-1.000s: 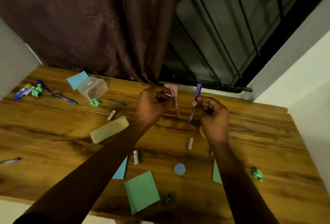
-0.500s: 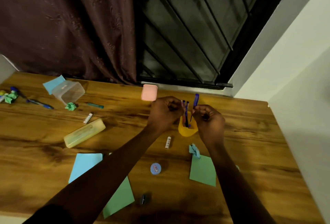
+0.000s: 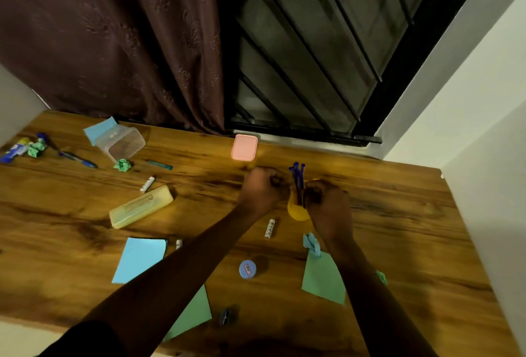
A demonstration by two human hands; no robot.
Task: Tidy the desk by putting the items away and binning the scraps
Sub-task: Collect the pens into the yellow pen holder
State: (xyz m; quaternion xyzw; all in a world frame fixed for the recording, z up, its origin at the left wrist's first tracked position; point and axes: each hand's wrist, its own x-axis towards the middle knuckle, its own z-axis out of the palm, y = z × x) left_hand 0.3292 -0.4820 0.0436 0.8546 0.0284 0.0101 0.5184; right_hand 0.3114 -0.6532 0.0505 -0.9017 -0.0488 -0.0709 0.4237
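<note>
The left hand and right hand curl tightly either side of blue pens standing in a yellow plastic cup; whether either grips anything is hidden.

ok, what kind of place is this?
Probably a home study corner. A wooden desk littered with pens and paper sits against a barred window with a curtain.

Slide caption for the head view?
Left hand and right hand flank a yellow cup of blue pens on a littered desk.
</note>
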